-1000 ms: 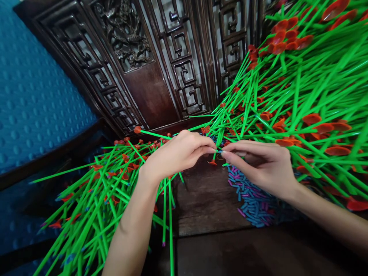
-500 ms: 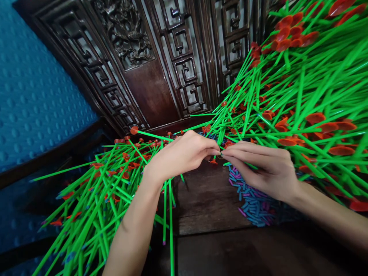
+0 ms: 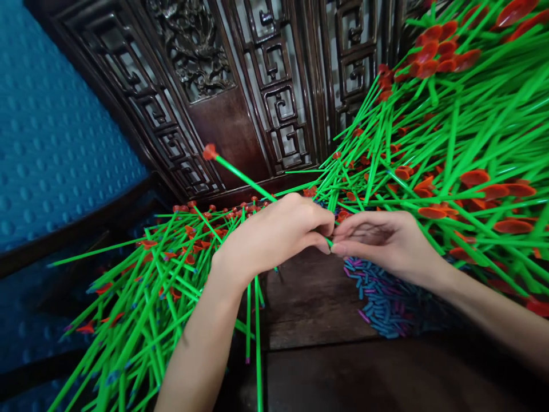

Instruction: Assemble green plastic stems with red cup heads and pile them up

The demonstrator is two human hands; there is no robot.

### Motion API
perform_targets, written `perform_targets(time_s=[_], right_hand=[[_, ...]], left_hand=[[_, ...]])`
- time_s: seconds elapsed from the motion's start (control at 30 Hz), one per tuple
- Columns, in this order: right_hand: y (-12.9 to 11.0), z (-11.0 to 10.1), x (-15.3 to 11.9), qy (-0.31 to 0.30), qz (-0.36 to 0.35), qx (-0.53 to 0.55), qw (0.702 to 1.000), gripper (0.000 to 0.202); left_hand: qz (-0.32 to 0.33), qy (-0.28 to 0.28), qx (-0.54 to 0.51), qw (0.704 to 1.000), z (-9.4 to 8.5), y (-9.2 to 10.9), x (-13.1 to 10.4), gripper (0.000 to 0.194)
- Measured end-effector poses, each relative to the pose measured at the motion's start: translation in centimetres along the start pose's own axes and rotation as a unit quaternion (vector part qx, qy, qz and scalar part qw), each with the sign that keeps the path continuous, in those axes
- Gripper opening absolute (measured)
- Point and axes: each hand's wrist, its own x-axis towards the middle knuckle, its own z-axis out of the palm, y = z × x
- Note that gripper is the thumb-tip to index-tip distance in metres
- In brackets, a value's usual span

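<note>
In the head view, the left hand (image 3: 285, 232) is bent over with thumb and fingers pinched closed around a green stick (image 3: 242, 176). The stick slants from the upper left, with its red cup (image 3: 210, 151) raised in front of the dark carved panel (image 3: 227, 134), passes behind the hand, and has its lower end showing at the fingertips. The right hand (image 3: 394, 246) meets it there, palm partly turned to view, fingers loosely curved and the thumb tip beside the stick's lower end; whether it grips anything cannot be told.

Below the right hand, a heap of small blue and purple pieces (image 3: 381, 309) lies on the dark wooden counter (image 3: 304, 303). To the left of the left forearm is a tangled pile of green sticks with red cups (image 3: 141, 309); a larger pile (image 3: 484, 131) rises behind the right hand. A bumpy blue surface (image 3: 64, 131) fills the upper left.
</note>
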Motion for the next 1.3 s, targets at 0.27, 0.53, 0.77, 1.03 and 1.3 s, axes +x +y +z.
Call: perform_targets(time_s=[0.27, 0.53, 0.77, 1.03, 1.3], right_hand=[[1.0, 0.4, -0.2, -0.104, 0.078, 0.029, 0.991, 0.029], [3.9, 1.2, -1.3, -0.184, -0.071, -0.29, 0.937, 0.014], [4.9, 1.0, -1.6, -0.207, -0.093, -0.362, 0.904, 0.008], [4.6, 1.2, -1.4, -0.16, -0.122, -0.332, 0.922, 0.015], [4.8, 1.3, -1.0, -0.146, -0.159, -0.309, 0.926, 0.013]], left_hand=[[0.008, 0.298, 0.188, 0.936, -0.1, -0.4, -0.1, 0.009], [-0.08, 0.477, 0.015, 0.875, 0.8, 0.5, 0.6, 0.029], [-0.072, 0.403, -0.04, 0.911, 0.2, 1.6, 0.3, 0.026], [-0.065, 0.375, -0.037, 0.924, -0.1, 1.5, -0.3, 0.007], [-0.026, 0.353, -0.045, 0.934, -0.4, 2.3, -0.1, 0.01]])
